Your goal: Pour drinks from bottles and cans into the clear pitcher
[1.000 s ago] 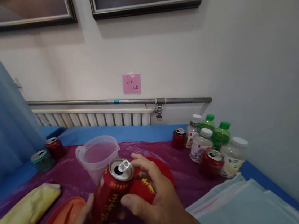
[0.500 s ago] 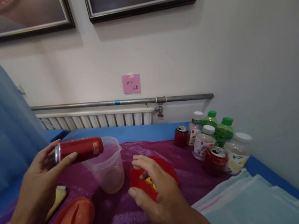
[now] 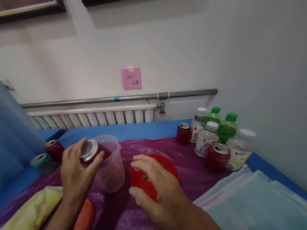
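My left hand (image 3: pixel 78 171) is closed around a red drink can (image 3: pixel 91 152), its silver base tilted up toward me. The can's other end dips over the rim into a clear plastic pitcher (image 3: pixel 112 174) with a pouring lip. Over a red scalloped plate (image 3: pixel 165 167), my right hand (image 3: pixel 159 192) hovers with fingers apart and holds nothing; it hides part of the plate's yellow print. An orange-red lid (image 3: pixel 82 222) lies in front of the pitcher, partly covered by my left forearm.
Left stand a green can (image 3: pixel 43 164) and another red can (image 3: pixel 54 149), behind a rolled yellow cloth (image 3: pixel 29 219). Several bottles, including a white-capped one (image 3: pixel 207 140), and red cans (image 3: pixel 217 157) stand right. Pale blue sheets (image 3: pixel 254 203) lie front right on purple plastic (image 3: pixel 133 222).
My left hand has moved right and tipped the red can from lying level to mouth-down at the pitcher. The right hand stays nearly in place. The view has shifted slightly downward.
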Demonstrator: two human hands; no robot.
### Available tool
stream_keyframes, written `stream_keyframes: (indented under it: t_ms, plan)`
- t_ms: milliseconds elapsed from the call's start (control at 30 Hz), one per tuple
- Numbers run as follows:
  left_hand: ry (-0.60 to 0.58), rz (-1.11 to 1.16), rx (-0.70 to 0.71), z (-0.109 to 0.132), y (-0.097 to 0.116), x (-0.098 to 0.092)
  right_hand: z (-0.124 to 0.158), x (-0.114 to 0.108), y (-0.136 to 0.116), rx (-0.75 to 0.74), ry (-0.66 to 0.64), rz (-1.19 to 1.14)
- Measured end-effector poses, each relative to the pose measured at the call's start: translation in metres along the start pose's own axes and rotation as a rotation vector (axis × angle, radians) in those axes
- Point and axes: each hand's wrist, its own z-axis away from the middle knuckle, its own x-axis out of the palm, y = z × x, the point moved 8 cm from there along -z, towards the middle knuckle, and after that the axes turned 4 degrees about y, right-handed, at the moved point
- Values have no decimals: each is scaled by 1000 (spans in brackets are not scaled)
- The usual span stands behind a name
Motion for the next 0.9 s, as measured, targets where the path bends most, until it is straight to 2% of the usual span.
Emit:
stream_keyframes:
  t_ms: [267, 900]
  plan:
    - [1, -21, -6, 1, 3, -1, -3, 2, 0, -50, 3, 45]
    - [-17, 5, -25, 0, 4, -2, -5, 8, 7, 6, -53, 54]
